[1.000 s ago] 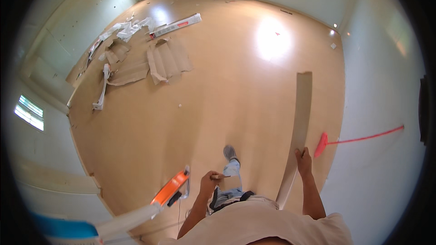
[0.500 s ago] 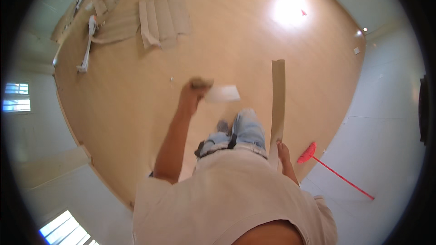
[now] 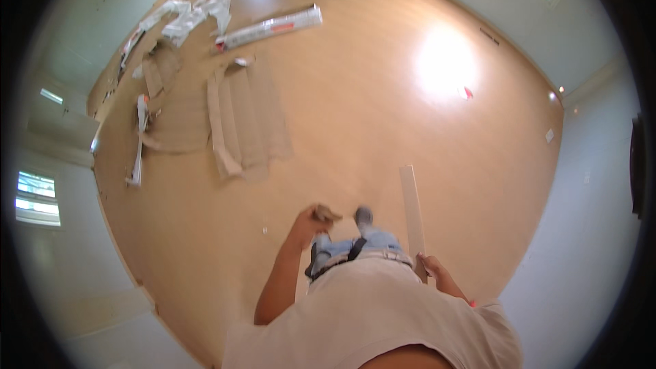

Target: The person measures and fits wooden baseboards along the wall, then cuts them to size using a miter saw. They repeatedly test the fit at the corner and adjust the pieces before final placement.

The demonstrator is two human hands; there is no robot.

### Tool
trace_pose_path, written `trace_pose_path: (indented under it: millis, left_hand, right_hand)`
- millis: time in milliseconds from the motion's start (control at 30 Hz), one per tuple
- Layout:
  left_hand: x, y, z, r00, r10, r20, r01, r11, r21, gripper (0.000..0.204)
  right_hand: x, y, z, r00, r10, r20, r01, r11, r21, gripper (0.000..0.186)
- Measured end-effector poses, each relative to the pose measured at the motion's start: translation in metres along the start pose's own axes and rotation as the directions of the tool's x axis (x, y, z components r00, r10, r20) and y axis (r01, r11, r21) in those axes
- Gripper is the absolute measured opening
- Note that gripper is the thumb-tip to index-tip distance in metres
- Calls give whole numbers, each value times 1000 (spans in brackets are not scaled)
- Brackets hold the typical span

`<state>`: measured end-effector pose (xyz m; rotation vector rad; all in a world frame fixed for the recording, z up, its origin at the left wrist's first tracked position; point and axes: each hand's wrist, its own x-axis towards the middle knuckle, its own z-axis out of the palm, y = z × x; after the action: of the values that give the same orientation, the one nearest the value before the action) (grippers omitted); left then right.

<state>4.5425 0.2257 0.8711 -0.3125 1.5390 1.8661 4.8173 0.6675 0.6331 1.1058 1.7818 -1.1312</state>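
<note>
My left hand is raised in front of me, closed around a small brown piece whose kind is blurred. At my right side, my right hand grips a long, narrow pale strip, like a flat board or trim piece. The strip points forward from my hip, and its near end passes out of sight by my body. My feet are on the wood-coloured floor, with one grey shoe forward.
Flattened brown cardboard lies ahead to the left, near a thin white strip. Farther off are a long wrapped package and crumpled white plastic sheeting. A small red-and-white item lies to the right. Pale walls enclose the room.
My view has tipped up and shows more of the far floor. The white flat piece beside my left hand no longer shows. My legs have shifted in stride, and the right-hand strip has turned.
</note>
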Motion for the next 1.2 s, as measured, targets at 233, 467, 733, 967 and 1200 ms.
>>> trace_pose_path:
  millis: [233,467,733,967,1200]
  left_hand:
    - [164,72,-6,999,-41,-20,38,987,-154,36]
    - [391,225,-43,998,46,-43,-54,977,-207,41]
    - [625,477,-51,972,207,114,-225,958,178,20]
    - [827,549,-56,988,151,16,-146,916,374,26]
    - [953,671,-26,978,105,-179,-87,990,109,22]
  right_hand:
    - [38,-344,-161,979,-201,11,202,979,-36,61]
    - [150,-455,-172,991,-104,-81,108,993,53,60]
    - [165,-680,-240,991,-97,-90,93,995,-45,52]
    - [345,-793,-311,993,-110,-45,97,969,-226,44]
    - [432,-1048,-428,997,16,-80,-37,963,-267,40]
